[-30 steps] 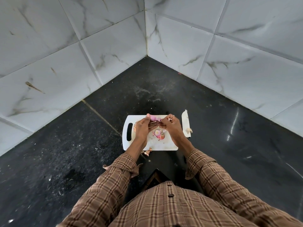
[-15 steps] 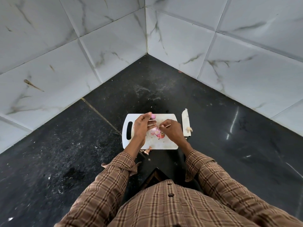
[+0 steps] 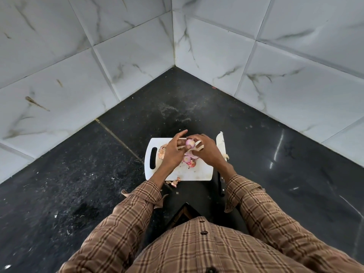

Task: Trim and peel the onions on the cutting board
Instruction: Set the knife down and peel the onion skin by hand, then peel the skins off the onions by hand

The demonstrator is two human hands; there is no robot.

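A small pink peeled onion [image 3: 190, 143] is held above the white cutting board [image 3: 199, 173] between both hands. My left hand [image 3: 173, 152] grips it from the left with the thumb under it and the index finger stretched out. My right hand [image 3: 206, 150] pinches it from the right. Below the hands, another peeled onion [image 3: 186, 159] and pink skin scraps [image 3: 192, 164] lie on the board. Brown peels [image 3: 162, 152] lie on the board near its handle slot.
A white-bladed knife [image 3: 221, 143] lies along the board's right edge, its dark handle [image 3: 221, 185] pointing toward me. Peel scraps [image 3: 175, 182] lie on the black counter [image 3: 88, 174] just off the board's near edge. Marble-tiled walls meet in a corner behind.
The hands have come together again around the onion, lifted a little above the board; my left index finger now points outward.
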